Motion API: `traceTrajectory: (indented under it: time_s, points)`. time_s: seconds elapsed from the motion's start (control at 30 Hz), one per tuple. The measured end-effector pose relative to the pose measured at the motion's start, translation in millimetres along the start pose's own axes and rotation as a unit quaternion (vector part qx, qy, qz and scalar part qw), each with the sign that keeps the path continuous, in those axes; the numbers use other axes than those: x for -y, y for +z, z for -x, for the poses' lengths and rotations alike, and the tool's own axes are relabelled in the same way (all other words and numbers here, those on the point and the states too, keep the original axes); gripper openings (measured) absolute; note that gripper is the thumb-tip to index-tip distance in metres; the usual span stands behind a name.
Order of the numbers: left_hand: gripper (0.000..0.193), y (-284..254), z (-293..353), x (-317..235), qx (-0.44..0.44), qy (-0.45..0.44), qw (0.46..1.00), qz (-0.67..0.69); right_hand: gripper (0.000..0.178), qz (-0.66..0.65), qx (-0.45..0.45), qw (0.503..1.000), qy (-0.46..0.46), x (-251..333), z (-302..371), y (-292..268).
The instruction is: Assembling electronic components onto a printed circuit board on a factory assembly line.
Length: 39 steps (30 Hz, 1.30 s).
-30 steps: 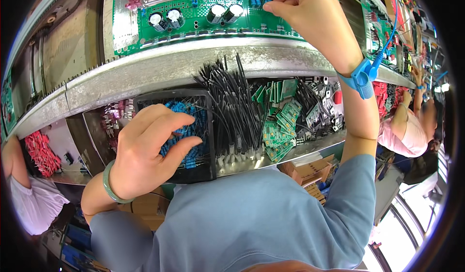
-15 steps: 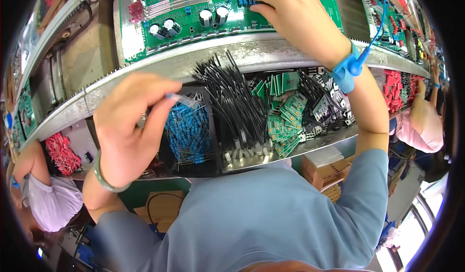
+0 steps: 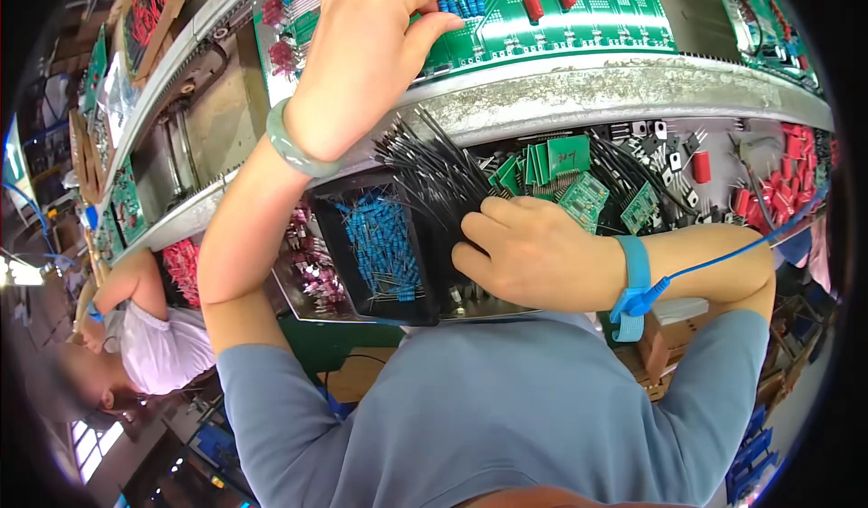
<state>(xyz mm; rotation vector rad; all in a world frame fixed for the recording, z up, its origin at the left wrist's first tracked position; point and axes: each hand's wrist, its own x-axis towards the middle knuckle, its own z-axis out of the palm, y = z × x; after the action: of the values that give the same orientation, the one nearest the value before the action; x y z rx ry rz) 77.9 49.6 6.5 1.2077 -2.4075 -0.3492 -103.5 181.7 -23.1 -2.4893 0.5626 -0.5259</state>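
Note:
My left hand (image 3: 366,47), with a bangle on its wrist, reaches over the green circuit board (image 3: 606,31). Its thumb and forefinger pinch at the left end of a row of blue resistors (image 3: 470,4). Lower down, my right hand (image 3: 538,255) curls over the parts bins, beside a bundle of black-sleeved leads (image 3: 429,169); its fingertips are partly hidden, so what they grip cannot be made out. A blue wrist strap (image 3: 633,277) with a cord circles my right wrist. Loose blue resistors (image 3: 375,237) fill a black bin (image 3: 425,277) between my arms.
A metal rail (image 3: 579,92) runs between board and bins. Small green boards (image 3: 556,160), black transistors (image 3: 674,160) and red capacitors (image 3: 787,178) lie to the right. Two red capacitors (image 3: 533,4) stand on the board. Another person (image 3: 163,336) sits at the left.
My left hand has moved from above the resistor bin up to the board, carrying a blue resistor. My right hand has left the board and come down to the bins. The view has shifted.

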Motion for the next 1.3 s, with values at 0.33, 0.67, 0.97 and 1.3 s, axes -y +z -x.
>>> traceTrajectory:
  time_s: [0.33,0.67,0.97,1.3]
  points:
    - [0.023,2,-5,-4,0.006,0.008,0.999,-0.034,0.018,-0.090,-0.013,0.994,0.067,1,3,2]
    - [0.024,-1,-4,0,0.007,0.010,0.999,-0.048,0.020,-0.114,-0.005,0.990,0.087,1,-1,-2]
    - [0.013,-13,-18,-15,0.098,-0.073,0.993,0.006,0.020,-0.220,-0.003,0.970,0.099,-5,-6,-9]
    - [0.014,-14,-20,-14,0.132,-0.077,0.988,-0.009,0.026,-0.271,-0.034,0.959,0.075,-6,-14,-16]
